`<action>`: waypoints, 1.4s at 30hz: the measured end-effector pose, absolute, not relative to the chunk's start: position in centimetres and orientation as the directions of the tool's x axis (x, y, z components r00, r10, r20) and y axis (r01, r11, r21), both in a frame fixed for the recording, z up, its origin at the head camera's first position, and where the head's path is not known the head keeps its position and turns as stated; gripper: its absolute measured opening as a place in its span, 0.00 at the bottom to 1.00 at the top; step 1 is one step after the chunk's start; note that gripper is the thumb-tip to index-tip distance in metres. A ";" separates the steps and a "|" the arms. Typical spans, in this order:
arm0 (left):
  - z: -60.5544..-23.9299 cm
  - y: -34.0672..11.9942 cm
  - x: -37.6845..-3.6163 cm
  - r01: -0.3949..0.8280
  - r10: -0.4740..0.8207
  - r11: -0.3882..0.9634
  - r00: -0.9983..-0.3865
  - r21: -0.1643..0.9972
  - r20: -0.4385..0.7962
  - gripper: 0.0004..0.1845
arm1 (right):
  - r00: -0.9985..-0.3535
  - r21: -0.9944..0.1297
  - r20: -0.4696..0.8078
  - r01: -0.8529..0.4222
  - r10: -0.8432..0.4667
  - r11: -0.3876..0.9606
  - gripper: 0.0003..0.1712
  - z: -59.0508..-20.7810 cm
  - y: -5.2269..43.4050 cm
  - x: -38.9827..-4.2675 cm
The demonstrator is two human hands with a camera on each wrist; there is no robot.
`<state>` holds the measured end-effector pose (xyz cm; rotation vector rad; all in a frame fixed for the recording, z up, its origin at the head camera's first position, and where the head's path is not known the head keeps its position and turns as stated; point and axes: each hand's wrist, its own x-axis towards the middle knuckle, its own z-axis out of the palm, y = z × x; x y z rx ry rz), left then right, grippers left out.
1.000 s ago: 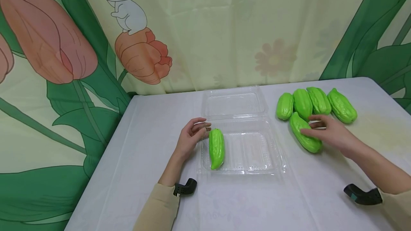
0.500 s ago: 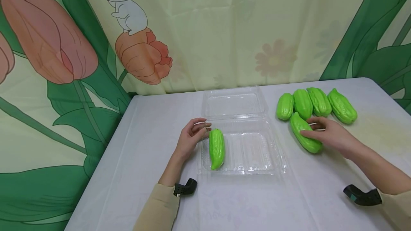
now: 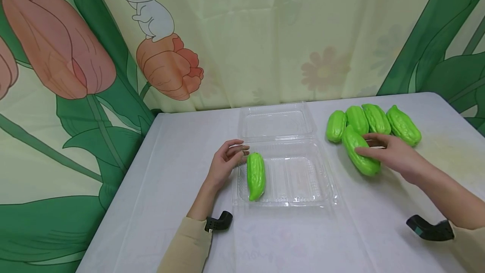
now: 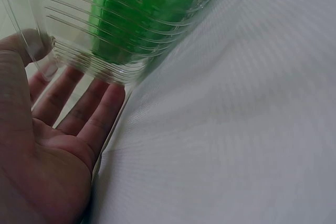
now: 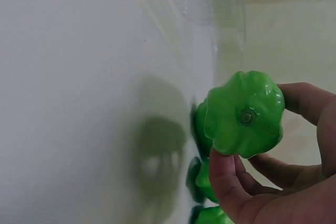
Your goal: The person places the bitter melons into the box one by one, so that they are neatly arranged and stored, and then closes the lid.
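Observation:
In the head view, my right hand holds a ridged green bitter melon between thumb and fingers, just above the table. The right wrist view shows its lobed end and a shadow on the cloth beneath. My left hand is at the left side of a clear plastic clamshell container, its fingers loosely bent. In the left wrist view, the fingertips touch the ribbed container wall. Another bitter melon lies lengthwise inside, along the left wall.
Several more bitter melons lie in a row at the back right, close behind the held one. The container's lid lies open toward the back. A printed curtain hangs behind the white-covered table.
My right hand has lifted the bitter melon slightly off the table and a little toward the back. The left hand and the container have stayed in place.

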<state>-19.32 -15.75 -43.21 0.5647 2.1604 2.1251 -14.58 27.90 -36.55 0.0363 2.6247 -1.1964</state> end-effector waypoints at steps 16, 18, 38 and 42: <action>-43.3 -15.5 -19.6 0.219 0.291 -0.005 -0.933 0.976 0.211 0.20 | -0.968 -0.804 -0.198 0.072 -0.152 0.590 0.47 -32.7 23.2 -14.7; -43.3 -15.5 -19.6 0.217 0.288 -0.004 -0.935 0.976 0.209 0.20 | -0.969 -0.813 -0.186 0.061 -0.160 0.579 0.46 -32.5 22.4 -14.9; -43.5 -15.7 -19.4 0.209 0.281 0.001 -0.938 0.978 0.201 0.20 | -0.954 -0.884 -0.127 -0.016 -0.273 0.468 0.39 -32.4 16.9 -15.4; -43.5 -15.7 -19.5 0.216 0.285 0.001 -0.936 0.976 0.207 0.20 | -0.947 -0.890 -0.142 -0.004 -0.287 0.455 0.40 -32.4 15.9 -15.4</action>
